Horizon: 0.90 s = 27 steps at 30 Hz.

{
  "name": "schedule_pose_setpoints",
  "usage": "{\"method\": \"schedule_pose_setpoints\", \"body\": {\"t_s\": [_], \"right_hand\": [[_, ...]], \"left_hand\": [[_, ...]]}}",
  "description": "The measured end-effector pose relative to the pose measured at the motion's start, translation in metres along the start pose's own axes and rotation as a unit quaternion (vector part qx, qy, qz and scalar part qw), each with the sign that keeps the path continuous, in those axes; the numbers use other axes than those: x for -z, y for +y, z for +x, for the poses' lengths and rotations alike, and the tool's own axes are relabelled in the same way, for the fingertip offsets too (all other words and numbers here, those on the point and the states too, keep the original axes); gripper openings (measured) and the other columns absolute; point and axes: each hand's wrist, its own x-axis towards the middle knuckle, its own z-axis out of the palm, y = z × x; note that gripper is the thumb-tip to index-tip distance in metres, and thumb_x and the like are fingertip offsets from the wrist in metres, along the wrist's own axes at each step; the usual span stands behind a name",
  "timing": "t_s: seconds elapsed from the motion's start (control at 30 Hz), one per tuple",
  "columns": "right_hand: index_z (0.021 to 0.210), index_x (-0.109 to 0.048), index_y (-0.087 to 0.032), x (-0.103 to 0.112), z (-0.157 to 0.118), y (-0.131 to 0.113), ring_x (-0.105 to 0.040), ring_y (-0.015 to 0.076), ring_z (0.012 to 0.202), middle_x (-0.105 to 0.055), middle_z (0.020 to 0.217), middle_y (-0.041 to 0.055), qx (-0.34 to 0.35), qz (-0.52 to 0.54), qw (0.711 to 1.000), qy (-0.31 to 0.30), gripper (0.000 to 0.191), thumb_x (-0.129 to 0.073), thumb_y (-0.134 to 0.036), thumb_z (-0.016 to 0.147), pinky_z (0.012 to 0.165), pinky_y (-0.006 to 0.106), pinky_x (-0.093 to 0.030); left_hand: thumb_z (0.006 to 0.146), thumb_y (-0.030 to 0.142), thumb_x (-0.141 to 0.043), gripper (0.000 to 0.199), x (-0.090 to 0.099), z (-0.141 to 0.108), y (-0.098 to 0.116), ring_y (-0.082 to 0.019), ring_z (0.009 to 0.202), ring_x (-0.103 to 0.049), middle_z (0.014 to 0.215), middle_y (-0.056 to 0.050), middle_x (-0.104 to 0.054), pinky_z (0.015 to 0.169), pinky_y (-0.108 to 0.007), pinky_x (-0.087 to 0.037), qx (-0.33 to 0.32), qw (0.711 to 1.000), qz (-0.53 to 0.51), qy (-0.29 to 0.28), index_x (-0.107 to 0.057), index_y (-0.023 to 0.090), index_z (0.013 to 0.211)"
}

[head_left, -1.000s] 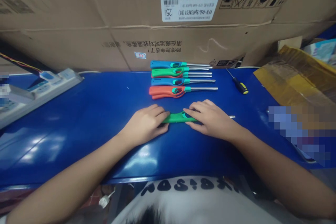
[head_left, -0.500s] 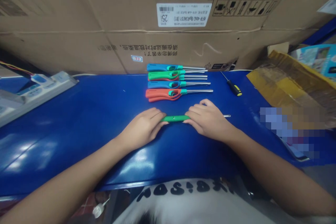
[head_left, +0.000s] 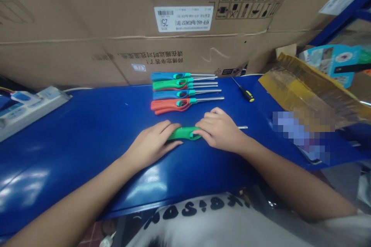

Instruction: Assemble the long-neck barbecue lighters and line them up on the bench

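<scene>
A green long-neck lighter (head_left: 183,133) lies sideways between my two hands, just over the blue table. My left hand (head_left: 155,139) grips its handle end, fingers over the top and thumb below. Around the trigger and neck part, my right hand (head_left: 218,128) is closed, hiding most of that section. The metal tip of the lighter pokes out to the right of it. Beyond my hands several lighters lie in a stack of rows, with a red lighter (head_left: 171,105) nearest, then a blue lighter (head_left: 168,94), a green lighter (head_left: 166,84) and another blue lighter (head_left: 164,76).
A screwdriver (head_left: 246,93) with a black and yellow handle lies right of the lighters. A large cardboard box (head_left: 116,19) walls off the back. At left sits a power strip (head_left: 34,110); at right, an open taped carton (head_left: 301,92) on the blue table (head_left: 95,135).
The green lighter has been rolled so its broad side and trigger opening now face up, where its narrow edge showed before. My view has swung slightly to the right.
</scene>
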Motion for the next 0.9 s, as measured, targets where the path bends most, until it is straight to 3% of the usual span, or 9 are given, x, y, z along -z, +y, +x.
{"method": "schedule_pose_setpoints", "body": {"t_s": [0.1, 0.2, 0.3, 0.57, 0.9], "right_hand": [[0.090, -0.070, -0.014, 0.004, 0.002, -0.003, -0.058, 0.0194, 0.078, -0.073, 0.082, 0.0051, -0.005, 0.006, 1.000, -0.022, 0.033, -0.046, -0.033, 0.104, 0.084, 0.038, -0.032], [0.110, -0.068, -0.012, 0.009, 0.004, -0.005, -0.060, 0.0221, 0.090, -0.074, 0.097, 0.0081, 0.022, 0.027, 0.998, -0.052, 0.042, -0.048, -0.048, 0.103, 0.093, 0.040, -0.033], [0.125, -0.062, -0.010, 0.011, 0.005, -0.007, -0.061, 0.0234, 0.094, -0.073, 0.104, 0.0103, 0.049, 0.033, 0.995, -0.080, 0.054, -0.048, -0.056, 0.100, 0.092, 0.040, -0.036], [0.115, -0.063, -0.012, 0.003, 0.004, -0.014, -0.061, 0.0228, 0.093, -0.071, 0.106, 0.0114, 0.047, 0.030, 0.996, -0.075, 0.033, -0.041, -0.034, 0.106, 0.079, 0.036, -0.040], [0.115, -0.063, -0.015, 0.005, 0.002, -0.015, -0.063, 0.0199, 0.092, -0.071, 0.104, 0.0074, 0.048, 0.082, 0.992, -0.084, 0.031, -0.039, -0.034, 0.107, 0.078, 0.033, -0.041]], "left_hand": [[0.102, 0.047, -0.050, 0.039, 0.002, 0.000, 0.000, -0.022, 0.083, -0.069, 0.100, -0.007, -0.069, 0.070, -0.031, -0.054, -0.008, 0.999, 0.037, 0.013, -0.061, 0.019, 0.127], [0.103, 0.049, -0.046, 0.048, 0.003, -0.001, 0.001, -0.022, 0.076, -0.069, 0.093, -0.008, -0.071, 0.067, -0.031, -0.054, -0.033, 0.998, 0.042, 0.023, -0.059, 0.017, 0.135], [0.105, 0.047, -0.043, 0.047, 0.002, -0.002, 0.003, -0.020, 0.070, -0.068, 0.087, -0.006, -0.070, 0.063, -0.029, -0.053, -0.048, 0.998, 0.007, 0.033, -0.058, 0.016, 0.137], [0.104, 0.046, -0.045, 0.040, -0.001, -0.004, 0.008, -0.018, 0.064, -0.066, 0.079, -0.004, -0.068, 0.060, -0.027, -0.048, -0.034, 0.999, -0.031, 0.022, -0.065, 0.016, 0.121], [0.105, 0.049, -0.040, 0.041, 0.006, -0.003, 0.010, -0.023, 0.083, -0.073, 0.098, -0.006, -0.075, 0.070, -0.029, -0.052, -0.004, 0.994, -0.088, -0.065, -0.063, 0.022, 0.127]]}}
